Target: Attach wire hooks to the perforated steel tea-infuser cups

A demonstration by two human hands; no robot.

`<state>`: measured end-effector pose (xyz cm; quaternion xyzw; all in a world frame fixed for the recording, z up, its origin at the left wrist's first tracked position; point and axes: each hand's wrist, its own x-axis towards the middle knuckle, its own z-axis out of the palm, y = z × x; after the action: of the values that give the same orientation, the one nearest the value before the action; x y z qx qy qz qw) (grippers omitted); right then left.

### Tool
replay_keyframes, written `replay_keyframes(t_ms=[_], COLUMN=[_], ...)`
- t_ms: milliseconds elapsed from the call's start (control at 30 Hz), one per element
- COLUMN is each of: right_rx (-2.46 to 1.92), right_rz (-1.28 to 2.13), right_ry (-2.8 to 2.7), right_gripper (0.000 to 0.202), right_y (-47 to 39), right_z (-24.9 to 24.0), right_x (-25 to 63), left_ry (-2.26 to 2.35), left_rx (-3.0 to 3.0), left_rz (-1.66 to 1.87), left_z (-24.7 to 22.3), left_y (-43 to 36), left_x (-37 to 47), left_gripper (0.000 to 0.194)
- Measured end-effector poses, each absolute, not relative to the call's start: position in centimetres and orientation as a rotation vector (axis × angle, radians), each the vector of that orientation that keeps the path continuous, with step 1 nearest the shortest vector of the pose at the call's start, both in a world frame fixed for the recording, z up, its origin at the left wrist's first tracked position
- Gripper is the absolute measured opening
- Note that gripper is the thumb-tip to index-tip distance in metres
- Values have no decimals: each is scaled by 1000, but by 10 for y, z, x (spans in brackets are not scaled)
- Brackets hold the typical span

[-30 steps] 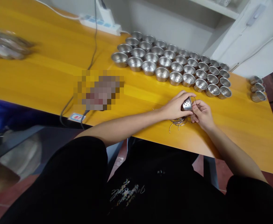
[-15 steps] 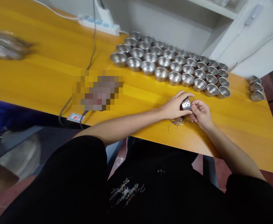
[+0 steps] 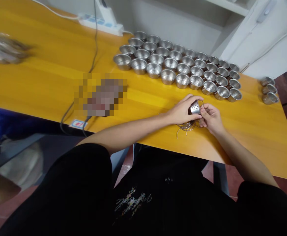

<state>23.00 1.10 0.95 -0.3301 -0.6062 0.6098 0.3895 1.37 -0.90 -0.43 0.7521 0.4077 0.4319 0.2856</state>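
My left hand is closed round a small perforated metal cup, tipped on its side above the table. At the cup's right, my right hand pinches a thin curved wire handle with thumb and forefinger. Whether the wire is hooked into the cup is too small to tell. Under both hands lies a loose pile of curved metal wires, partly covered by my left hand.
Rows of perforated metal cups stand beyond my hands, and several more cups sit at the right end of the table. A white power strip, a dark cable, a pixelated object and plastic-wrapped items are to the left.
The view has shifted slightly. Both hands keep their hold on the cup and the wire handle, with hardly any visible movement.
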Motion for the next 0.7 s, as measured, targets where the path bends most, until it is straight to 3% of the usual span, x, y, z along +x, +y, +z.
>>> replay_keyframes(t_ms=[700], right_rx=[-824], right_rz=[1508], right_ry=[-1521], right_gripper=[54], right_y=[10], right_z=[9], right_x=[230], left_ry=[1033], left_rx=[2040], left_rz=[1192], left_z=[-8], left_y=[-3], left_x=[14], left_gripper=[72])
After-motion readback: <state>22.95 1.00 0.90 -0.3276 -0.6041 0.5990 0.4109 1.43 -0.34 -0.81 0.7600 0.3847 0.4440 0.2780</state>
